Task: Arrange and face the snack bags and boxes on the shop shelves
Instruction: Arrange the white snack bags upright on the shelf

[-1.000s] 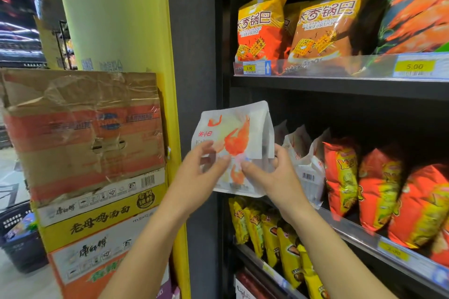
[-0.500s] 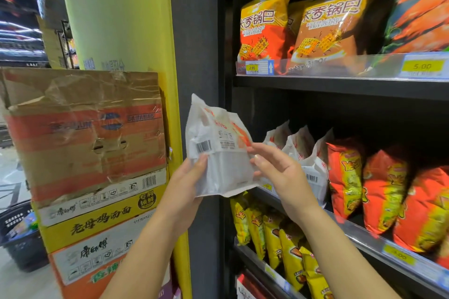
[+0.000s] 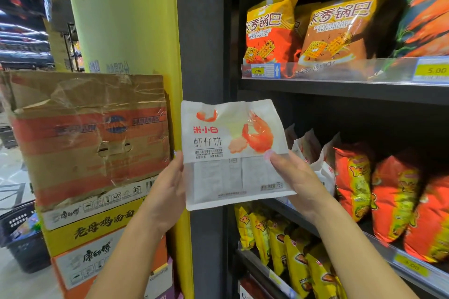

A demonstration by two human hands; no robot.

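Observation:
A white shrimp-cracker bag (image 3: 230,143) with a red prawn print is held upright in front of the shelf's left post, its front facing me. My left hand (image 3: 167,189) grips its lower left edge. My right hand (image 3: 296,177) pinches its lower right side, thumb on the front. Behind my right hand, more white bags (image 3: 308,150) of the same kind stand on the middle shelf (image 3: 410,267), next to orange and yellow snack bags (image 3: 393,192).
The top shelf (image 3: 340,87) carries orange rice-crust bags (image 3: 269,29). Yellow bags (image 3: 291,257) fill the lower shelf. Stacked cardboard cartons (image 3: 92,143) stand left of a yellow pillar (image 3: 126,14). A dark shopping basket (image 3: 21,238) sits on the floor at far left.
The bag showed its back with a barcode half a second ago; both hands have turned it so its printed front faces me, upright and lower in view.

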